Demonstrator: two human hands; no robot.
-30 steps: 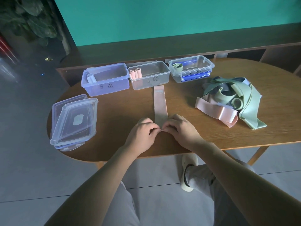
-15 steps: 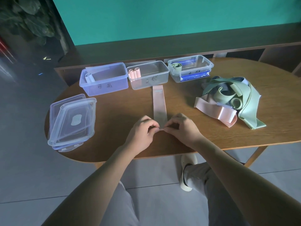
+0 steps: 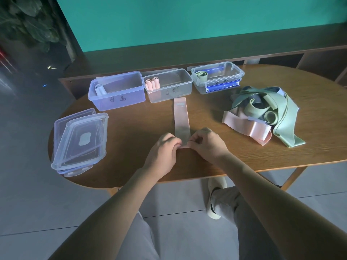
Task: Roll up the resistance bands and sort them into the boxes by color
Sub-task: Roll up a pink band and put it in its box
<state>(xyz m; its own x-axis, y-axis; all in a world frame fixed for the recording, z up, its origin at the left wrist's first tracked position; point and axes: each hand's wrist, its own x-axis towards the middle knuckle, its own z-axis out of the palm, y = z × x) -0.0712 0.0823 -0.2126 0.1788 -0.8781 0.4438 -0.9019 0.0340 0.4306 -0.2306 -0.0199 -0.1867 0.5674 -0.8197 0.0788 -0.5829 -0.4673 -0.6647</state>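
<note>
Two hands: the left hand (image 3: 163,151) and right hand (image 3: 206,144) meet at the near end of a pink band (image 3: 181,119), knuckles up.
Fingers: curled on both hands, tips pinching the band's near edge between them; how much of it is rolled I cannot tell.
Pink band: lies flat on the worktop (image 3: 131,139), running straight away from the hands, its far end just before the middle box (image 3: 169,87).
Boxes: three clear ones in a row at the far edge. The left box (image 3: 117,91) holds one pale roll (image 3: 100,89); the middle box holds pink rolls (image 3: 152,83) in its left end; the right box (image 3: 217,76) holds a green roll (image 3: 201,75) in its left end.
Loose bands: a tangled heap (image 3: 262,115) of green, pink and bluish bands lies on the right of the worktop, well apart from the hands.
Lids: a stack of clear lids (image 3: 80,141) sits at the left end of the worktop.
</note>
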